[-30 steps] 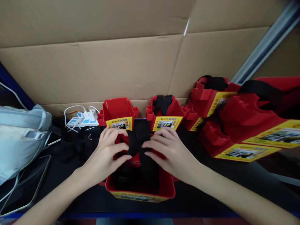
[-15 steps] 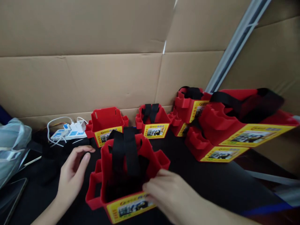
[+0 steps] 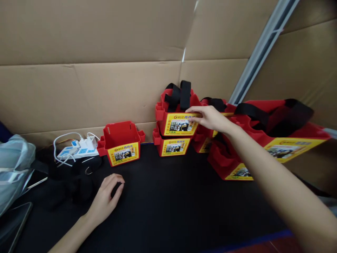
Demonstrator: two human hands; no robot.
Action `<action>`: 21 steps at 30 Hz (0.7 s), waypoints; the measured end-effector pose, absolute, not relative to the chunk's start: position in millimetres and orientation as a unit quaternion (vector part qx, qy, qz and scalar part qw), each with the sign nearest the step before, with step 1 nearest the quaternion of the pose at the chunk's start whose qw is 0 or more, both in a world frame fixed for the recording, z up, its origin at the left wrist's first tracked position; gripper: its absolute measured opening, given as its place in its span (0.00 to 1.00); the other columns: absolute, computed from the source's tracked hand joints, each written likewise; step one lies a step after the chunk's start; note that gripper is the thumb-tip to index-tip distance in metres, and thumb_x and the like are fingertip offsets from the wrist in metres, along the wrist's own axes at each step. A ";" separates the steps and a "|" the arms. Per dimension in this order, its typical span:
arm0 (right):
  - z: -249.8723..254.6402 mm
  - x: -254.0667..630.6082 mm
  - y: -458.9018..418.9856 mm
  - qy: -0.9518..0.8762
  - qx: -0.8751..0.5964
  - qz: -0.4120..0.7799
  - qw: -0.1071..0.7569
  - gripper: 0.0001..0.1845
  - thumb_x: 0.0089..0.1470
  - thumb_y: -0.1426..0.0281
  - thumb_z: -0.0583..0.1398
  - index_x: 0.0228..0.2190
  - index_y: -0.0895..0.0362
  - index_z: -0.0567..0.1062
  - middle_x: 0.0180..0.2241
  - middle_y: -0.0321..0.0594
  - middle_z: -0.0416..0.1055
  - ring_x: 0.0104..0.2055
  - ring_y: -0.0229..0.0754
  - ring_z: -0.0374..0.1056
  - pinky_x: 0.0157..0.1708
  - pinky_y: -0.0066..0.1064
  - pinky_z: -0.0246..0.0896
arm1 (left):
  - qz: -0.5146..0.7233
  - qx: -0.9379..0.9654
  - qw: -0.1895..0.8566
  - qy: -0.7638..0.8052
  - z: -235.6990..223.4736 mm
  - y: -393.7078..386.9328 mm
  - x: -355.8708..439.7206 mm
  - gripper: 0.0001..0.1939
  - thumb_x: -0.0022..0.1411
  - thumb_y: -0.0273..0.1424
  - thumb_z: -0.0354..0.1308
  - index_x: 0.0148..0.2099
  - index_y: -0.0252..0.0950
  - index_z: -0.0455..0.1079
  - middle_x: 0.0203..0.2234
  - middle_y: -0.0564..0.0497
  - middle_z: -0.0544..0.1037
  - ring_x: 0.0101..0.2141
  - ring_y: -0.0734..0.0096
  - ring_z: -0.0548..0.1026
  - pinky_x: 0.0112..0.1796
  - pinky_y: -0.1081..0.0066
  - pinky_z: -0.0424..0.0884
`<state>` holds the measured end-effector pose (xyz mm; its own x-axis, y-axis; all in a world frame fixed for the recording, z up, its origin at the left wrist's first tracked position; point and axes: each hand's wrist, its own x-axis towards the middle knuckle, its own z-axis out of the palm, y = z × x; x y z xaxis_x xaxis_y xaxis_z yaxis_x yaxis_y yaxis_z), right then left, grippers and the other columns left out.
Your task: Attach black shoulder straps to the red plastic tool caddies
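My right hand [image 3: 206,117] grips the front right rim of a red plastic tool box [image 3: 160,114] with black webbing straps [image 3: 185,95] inside and a yellow label on its front. This box sits on top of a lower red tool box [image 3: 173,147] against the cardboard wall. My left hand [image 3: 109,193] lies on the black tabletop, empty, its fingers loosely curved and the thumb apart from the palm. Ahead of it stands another red tool box [image 3: 118,133], with no strap showing in it. Black webbing [image 3: 75,182] with a metal ring lies left of that hand.
More stacked red boxes [image 3: 223,160] with straps stand on the right, partly behind my right arm. A white power strip [image 3: 84,151] with cables lies at the back left. A phone [image 3: 15,225] and a translucent bag [image 3: 14,168] are at the left edge.
The strapped box has moved from the table in front of me up and back onto the box by the wall, carried by my right hand. My left hand has shifted right and down.
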<state>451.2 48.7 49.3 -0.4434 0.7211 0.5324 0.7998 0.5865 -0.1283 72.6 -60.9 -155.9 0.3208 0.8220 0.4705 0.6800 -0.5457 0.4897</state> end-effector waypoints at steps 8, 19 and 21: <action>31.9 463.1 64.7 -0.860 -0.432 -0.007 0.272 0.16 0.50 0.67 0.57 0.42 0.58 0.71 0.40 0.42 0.72 0.40 0.43 0.69 0.40 0.35 0.64 | 0.319 0.816 0.148 0.458 -151.9 -66.4 79.7 0.08 0.62 0.32 0.45 0.41 0.38 0.64 0.39 0.47 0.71 0.41 0.65 0.70 0.43 0.63 0.67; 15.8 435.3 55.6 -0.823 -0.465 -0.223 0.239 0.27 0.54 0.68 0.53 0.56 0.58 0.60 0.48 0.52 0.63 0.51 0.55 0.59 0.48 0.50 0.55 | 0.300 0.838 0.236 0.392 -137.2 -26.8 122.5 0.24 0.60 0.33 0.49 0.58 0.41 0.53 0.57 0.45 0.58 0.56 0.61 0.59 0.55 0.56 0.58; -2.8 422.7 44.0 -0.780 -0.482 -0.274 0.291 0.30 0.53 0.68 0.53 0.57 0.58 0.56 0.54 0.53 0.55 0.59 0.59 0.47 0.53 0.54 0.48 | 0.319 0.827 0.269 0.376 -136.3 0.4 148.8 0.31 0.58 0.34 0.52 0.62 0.40 0.46 0.61 0.43 0.51 0.59 0.60 0.53 0.57 0.56 0.54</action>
